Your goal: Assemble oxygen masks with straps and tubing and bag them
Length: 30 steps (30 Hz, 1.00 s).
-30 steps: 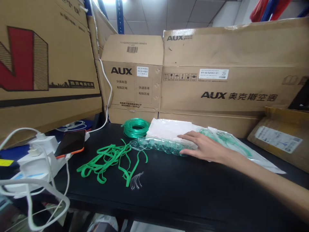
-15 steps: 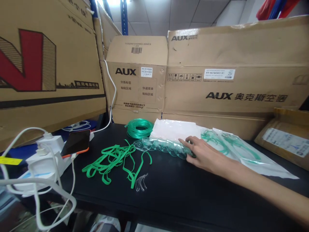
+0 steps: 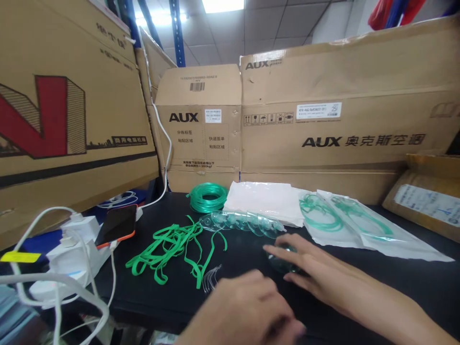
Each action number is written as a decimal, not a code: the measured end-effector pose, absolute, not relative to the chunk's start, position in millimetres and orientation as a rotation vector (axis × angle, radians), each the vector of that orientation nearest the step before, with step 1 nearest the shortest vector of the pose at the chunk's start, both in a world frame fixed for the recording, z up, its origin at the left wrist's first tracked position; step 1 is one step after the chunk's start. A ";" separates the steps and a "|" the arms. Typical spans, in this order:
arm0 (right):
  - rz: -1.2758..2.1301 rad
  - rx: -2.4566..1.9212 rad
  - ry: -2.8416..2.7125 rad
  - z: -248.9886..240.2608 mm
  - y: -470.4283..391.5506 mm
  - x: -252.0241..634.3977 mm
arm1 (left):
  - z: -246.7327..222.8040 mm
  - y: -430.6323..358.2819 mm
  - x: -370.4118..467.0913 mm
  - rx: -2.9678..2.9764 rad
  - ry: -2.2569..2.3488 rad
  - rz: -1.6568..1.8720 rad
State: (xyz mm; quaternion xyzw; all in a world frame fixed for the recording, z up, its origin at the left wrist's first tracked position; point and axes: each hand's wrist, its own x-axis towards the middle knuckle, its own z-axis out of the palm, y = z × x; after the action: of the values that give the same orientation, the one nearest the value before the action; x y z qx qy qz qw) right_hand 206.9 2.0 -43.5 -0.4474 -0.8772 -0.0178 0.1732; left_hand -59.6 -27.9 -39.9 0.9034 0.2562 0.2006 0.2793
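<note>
My right hand (image 3: 300,258) grips a clear, green-tinted plastic face mask (image 3: 282,261) just above the black tabletop, its fingers bent round the mask's edge. Behind it lies a row of overlapping clear masks (image 3: 242,222). At the bottom centre is my left hand (image 3: 247,306), blurred, with its back to me and its fingertips hidden. Past the left hand are several thin metal strips (image 3: 212,278), partly covered by it. Loose green elastic straps (image 3: 163,254) lie tangled to the left.
A coil of green tubing (image 3: 208,197) and white packaging (image 3: 260,199) sit behind the masks. Bagged green tubing (image 3: 323,215) lies to the right. At left are a phone (image 3: 118,225), white chargers (image 3: 77,258) and cables. Cardboard boxes (image 3: 201,139) wall the back of the table (image 3: 172,302).
My right hand has drawn one mask off the right end of the row, toward me. My left hand has come into view from below. The camera view has tilted up slightly.
</note>
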 end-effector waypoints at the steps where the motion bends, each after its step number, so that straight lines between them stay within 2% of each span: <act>1: -0.024 -1.298 -2.487 -47.8 -3.5 204.8 | -28.2 -24.1 -73.6 2.518 0.894 0.618; 4: 0.018 -1.384 -2.446 -50.0 -10.4 203.1 | -11.0 -17.7 -114.3 2.678 1.217 0.719; 9: 0.102 -1.332 -2.459 -50.6 -2.7 212.6 | -24.1 -7.9 -147.6 2.730 1.394 0.610; 15: 0.163 -1.331 -2.391 -50.2 2.2 220.4 | -26.4 -0.3 -141.6 2.690 1.403 0.580; 22: 0.085 -1.367 -2.349 -51.3 7.1 228.8 | -30.4 2.5 -142.1 2.651 1.384 0.577; 30: 0.307 -1.407 -2.308 -37.1 6.9 212.1 | -6.9 0.8 -118.1 2.653 1.362 0.664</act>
State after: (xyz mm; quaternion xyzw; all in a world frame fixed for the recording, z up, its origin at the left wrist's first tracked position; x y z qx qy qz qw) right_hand 212.1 6.9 -37.1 -0.5057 -0.8297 0.1102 0.2091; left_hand -118.1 0.8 -6.9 0.8674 0.4455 0.2173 0.0432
